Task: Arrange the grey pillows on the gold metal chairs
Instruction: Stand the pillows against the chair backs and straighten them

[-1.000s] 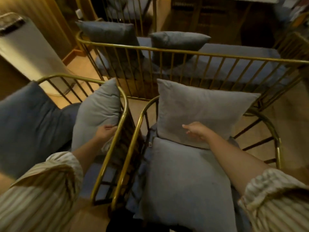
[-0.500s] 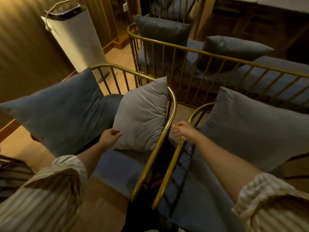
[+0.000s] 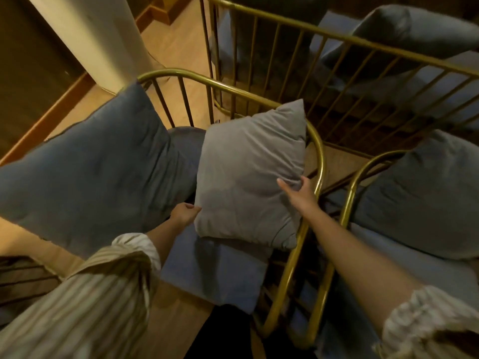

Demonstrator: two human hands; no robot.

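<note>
The right hand (image 3: 298,194) has left the right chair and now joins the left hand (image 3: 184,213), fingers of both closed on opposite edges of the light grey square pillow (image 3: 248,177), which leans against the left gold metal chair (image 3: 320,161), apparently ready for repositioning.

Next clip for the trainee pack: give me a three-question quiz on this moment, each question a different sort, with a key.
1. True or false: both hands touch the light grey pillow.
2. Multiple choice: the light grey pillow leans against A) the white column, B) the gold armrest of the left chair, C) the floor.
3. Short answer: what lies to the left of the light grey pillow on the same chair?

Key:
1. True. The left hand is at its lower left edge and the right hand grips its right edge, fingers on the fabric.
2. B, the gold armrest.
3. A larger dark blue-grey cushion.
</note>
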